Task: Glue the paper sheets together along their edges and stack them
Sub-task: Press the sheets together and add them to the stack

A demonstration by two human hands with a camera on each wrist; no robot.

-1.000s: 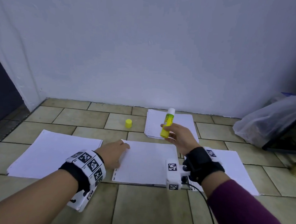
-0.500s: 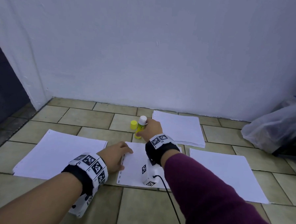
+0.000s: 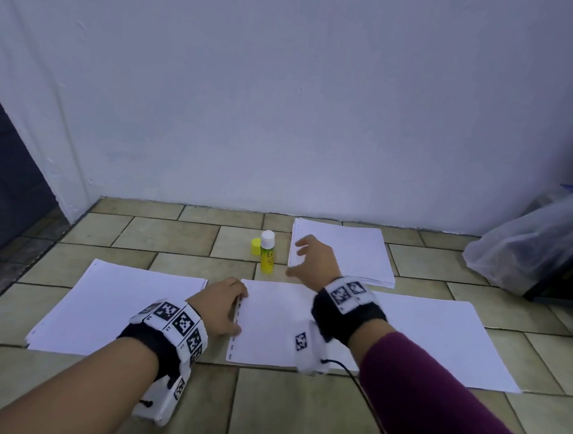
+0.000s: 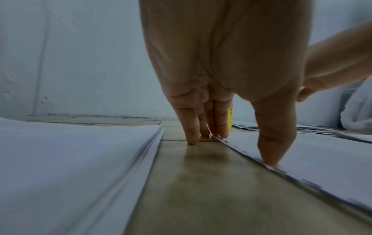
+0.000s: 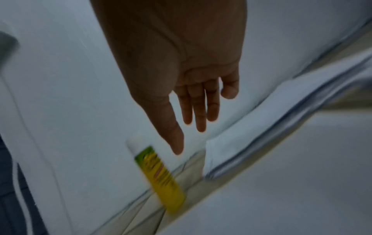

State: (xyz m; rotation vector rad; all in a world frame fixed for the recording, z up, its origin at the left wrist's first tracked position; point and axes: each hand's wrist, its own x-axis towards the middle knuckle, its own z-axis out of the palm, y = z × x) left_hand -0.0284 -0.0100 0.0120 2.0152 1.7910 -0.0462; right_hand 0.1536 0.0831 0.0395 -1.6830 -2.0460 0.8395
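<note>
Glue stick standing on the floor, both hands free of it.

The glue stick [image 3: 267,251] stands upright on the tiled floor [image 3: 191,238], its yellow cap [image 3: 255,246] touching its left side. Just right of it, the right hand [image 3: 312,261] hovers with fingers spread wide, holding nothing, over the far paper stack [image 3: 359,250]. Just nearer than the glue stick, the left hand [image 3: 222,304] presses straight fingertips on the perforated left edge of the middle sheet [image 3: 270,319].

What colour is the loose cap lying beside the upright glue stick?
Yellow. The cap sits just left of the glue stick, clearest in the head view.
</note>
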